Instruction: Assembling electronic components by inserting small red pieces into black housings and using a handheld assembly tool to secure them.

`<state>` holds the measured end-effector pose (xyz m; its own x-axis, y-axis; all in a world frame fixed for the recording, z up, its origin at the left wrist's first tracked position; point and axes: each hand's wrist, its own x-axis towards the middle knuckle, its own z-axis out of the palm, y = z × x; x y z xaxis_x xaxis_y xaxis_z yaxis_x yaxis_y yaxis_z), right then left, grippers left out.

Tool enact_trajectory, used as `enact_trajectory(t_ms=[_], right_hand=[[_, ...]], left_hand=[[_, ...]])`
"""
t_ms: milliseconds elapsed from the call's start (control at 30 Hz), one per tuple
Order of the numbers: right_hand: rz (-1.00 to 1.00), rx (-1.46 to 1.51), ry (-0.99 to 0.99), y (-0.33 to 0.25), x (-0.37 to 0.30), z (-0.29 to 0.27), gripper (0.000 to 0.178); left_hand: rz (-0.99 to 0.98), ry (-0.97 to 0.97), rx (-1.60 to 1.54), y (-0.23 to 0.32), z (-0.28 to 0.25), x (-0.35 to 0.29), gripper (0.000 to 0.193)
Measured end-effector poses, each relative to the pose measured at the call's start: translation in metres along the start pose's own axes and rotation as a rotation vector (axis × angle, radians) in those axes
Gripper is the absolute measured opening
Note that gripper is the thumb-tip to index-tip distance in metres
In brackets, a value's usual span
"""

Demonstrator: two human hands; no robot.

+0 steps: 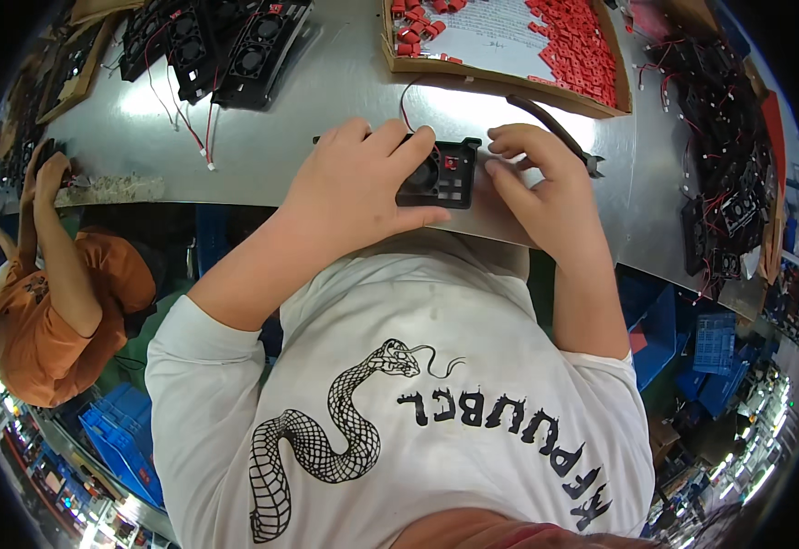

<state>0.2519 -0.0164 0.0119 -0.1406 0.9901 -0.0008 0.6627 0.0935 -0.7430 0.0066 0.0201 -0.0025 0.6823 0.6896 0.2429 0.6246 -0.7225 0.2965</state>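
Note:
A black plastic fan housing (459,188) lies at the table's near edge, just in front of me. My left hand (363,178) is wrapped over its left part, with the thumb along the near side, and hides much of it. Part of a round fan shows beside my fingers, and a small red part (452,164) sits at the housing's right end. A thin wire runs up from behind my left hand. My right hand (546,178) is just right of the housing, fingers bent and apart, with nothing visible between them. Dark-handled cutters (550,123) lie just beyond it.
A cardboard tray (509,87) of red parts stands at the far side. Black fan units (248,59) with wires lie at the far left, and more are heaped (729,174) on the right. At left, a person in orange (61,311) works at the same table.

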Motion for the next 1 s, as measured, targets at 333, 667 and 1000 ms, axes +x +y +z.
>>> enact_trajectory(t_ms=[333,667,1000], right_hand=[[-0.211,-0.275,0.032,-0.034,0.017,0.015,0.020],[-0.197,-0.306,-0.056,-0.029,0.031,0.013,0.018],[-0.143,-0.374,-0.107,-0.030,0.002,-0.007,0.015]], left_hand=[[-0.047,0.022,0.079,-0.001,-0.010,-0.005,0.072],[-0.034,0.050,0.060,-0.006,-0.004,0.001,0.068],[0.038,-0.002,0.037,0.016,0.006,0.000,0.069]])
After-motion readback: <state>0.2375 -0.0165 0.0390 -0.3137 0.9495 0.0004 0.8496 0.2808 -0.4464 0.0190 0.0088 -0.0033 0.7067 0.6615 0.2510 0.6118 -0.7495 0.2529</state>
